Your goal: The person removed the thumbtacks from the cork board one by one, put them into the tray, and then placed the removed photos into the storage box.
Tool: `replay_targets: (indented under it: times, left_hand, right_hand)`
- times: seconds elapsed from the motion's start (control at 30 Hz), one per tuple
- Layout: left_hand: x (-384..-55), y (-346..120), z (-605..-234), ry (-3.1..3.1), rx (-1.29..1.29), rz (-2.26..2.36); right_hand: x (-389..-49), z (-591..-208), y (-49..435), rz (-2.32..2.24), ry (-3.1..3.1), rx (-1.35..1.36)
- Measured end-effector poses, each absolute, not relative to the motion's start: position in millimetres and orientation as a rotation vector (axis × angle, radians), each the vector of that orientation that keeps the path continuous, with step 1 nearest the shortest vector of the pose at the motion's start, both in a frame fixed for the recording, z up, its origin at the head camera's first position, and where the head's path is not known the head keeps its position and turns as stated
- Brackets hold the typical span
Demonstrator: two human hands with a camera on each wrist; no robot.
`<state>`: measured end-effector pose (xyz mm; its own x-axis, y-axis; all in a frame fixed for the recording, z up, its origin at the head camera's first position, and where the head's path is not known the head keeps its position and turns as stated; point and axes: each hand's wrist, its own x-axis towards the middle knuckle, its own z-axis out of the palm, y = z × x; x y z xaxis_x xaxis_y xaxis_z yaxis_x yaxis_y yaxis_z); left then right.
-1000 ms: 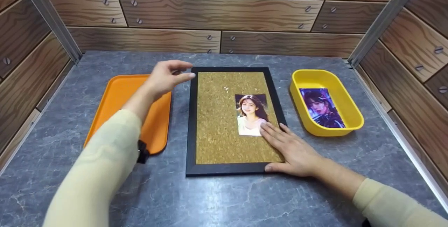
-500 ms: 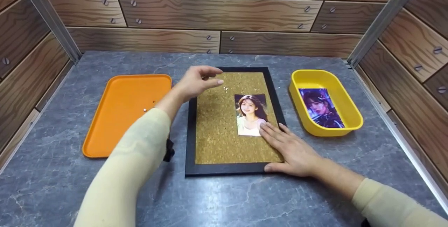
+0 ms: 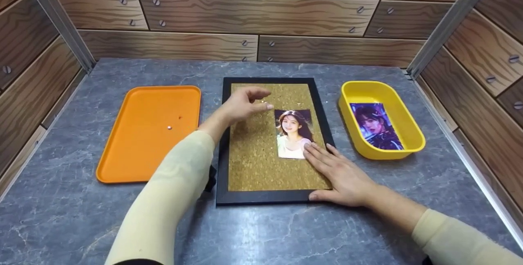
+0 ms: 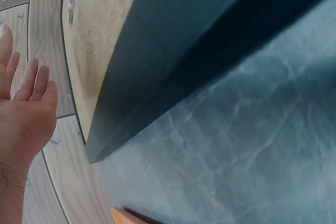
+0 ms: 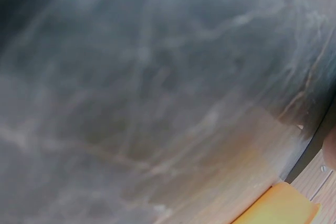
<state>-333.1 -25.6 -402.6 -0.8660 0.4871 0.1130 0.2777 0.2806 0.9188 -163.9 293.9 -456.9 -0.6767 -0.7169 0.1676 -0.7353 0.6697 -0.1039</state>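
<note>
A black-framed cork board (image 3: 251,154) lies on the grey table with a portrait photo (image 3: 292,134) on it. My right hand (image 3: 341,177) rests flat on the board's lower right, fingertips touching the photo's lower corner and thumb on the frame. Above the board's upper left, near the photo's top edge, hovers my left hand (image 3: 245,103). Its thumb and forefinger stand apart, and I see nothing held between them. In the left wrist view, the fingers of the left hand (image 4: 23,114) look loosely extended. Only a sliver of the right hand (image 5: 329,150) enters the right wrist view.
An orange tray (image 3: 141,130) on the left holds a small silvery piece (image 3: 169,127) and a tiny dark one (image 3: 180,117). At the right, a yellow box (image 3: 408,128) contains a purple portrait picture (image 3: 376,126). Wood-patterned walls enclose the table (image 3: 261,236).
My left hand has moved right from beside the tray's upper edge to above the cork board, slightly nearer me. The right hand and the photo have stayed put.
</note>
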Motion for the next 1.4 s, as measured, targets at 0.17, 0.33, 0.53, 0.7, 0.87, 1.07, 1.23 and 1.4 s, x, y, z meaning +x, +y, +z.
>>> replay_targets:
  times: [0.17, 0.33, 0.53, 0.7, 0.87, 1.07, 1.23, 1.4]
  left_hand:
    - [-333, -20, -410, 2.322, 0.713, 1.614]
    - [-330, -13, -416, 2.280, 0.707, 1.608]
    - [-329, -7, -418, 2.254, 0.710, 1.594]
    - [-328, -7, -418, 2.233, 0.705, 1.554]
    - [-328, -7, -419, 2.232, 0.698, 1.500]
    - [-328, -7, -419, 2.210, 0.684, 1.449]
    - [-329, -9, -417, 2.190, 0.691, 1.432]
    - [-330, -9, -417, 2.143, 0.687, 1.466]
  right_hand:
    - [-164, -457, 294, 0.251, -2.764, 1.214]
    - [-163, -457, 294, 0.251, -2.768, 1.212]
    - [-163, -458, 294, 0.256, -2.760, 1.214]
    - [-163, -458, 294, 0.258, -2.753, 1.215]
    - [-163, -457, 294, 0.254, -2.752, 1.215]
    - [-164, -456, 294, 0.250, -2.761, 1.215]
    - [-164, -456, 294, 0.246, -2.772, 1.213]
    - [-164, -456, 295, 0.240, -2.770, 1.210]
